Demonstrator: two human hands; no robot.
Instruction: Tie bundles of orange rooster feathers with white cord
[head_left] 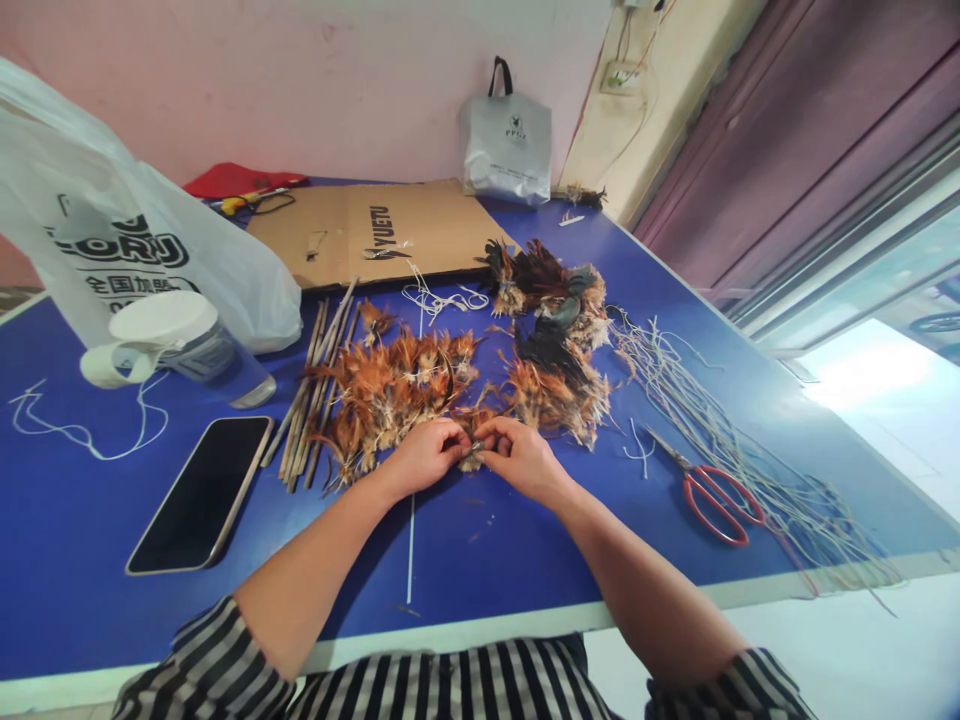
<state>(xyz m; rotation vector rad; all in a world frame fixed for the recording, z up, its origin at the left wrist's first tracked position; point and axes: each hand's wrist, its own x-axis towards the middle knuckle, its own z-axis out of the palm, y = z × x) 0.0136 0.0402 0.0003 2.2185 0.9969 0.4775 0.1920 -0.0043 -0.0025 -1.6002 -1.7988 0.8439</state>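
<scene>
Near the middle of the blue table, my left hand (429,452) and my right hand (521,456) meet, fingers pinched on a small bundle of brown feathers (471,460). The fingers partly hide the bundle, and whether a string is in them I cannot make out. Just beyond my left hand lies a spread of orange-brown feather bundles (397,380). Beyond my right hand is another pile of orange and pale feathers (551,395), with dark feathers (547,280) farther back.
Thin sticks (315,390) and a phone (201,495) lie left, near a clear plastic jug (225,355) and a white plastic bag (217,260). Red-handled scissors (724,503) and many loose strings (720,440) lie right. Flat cardboard (322,215) and a silver bag (506,150) are behind.
</scene>
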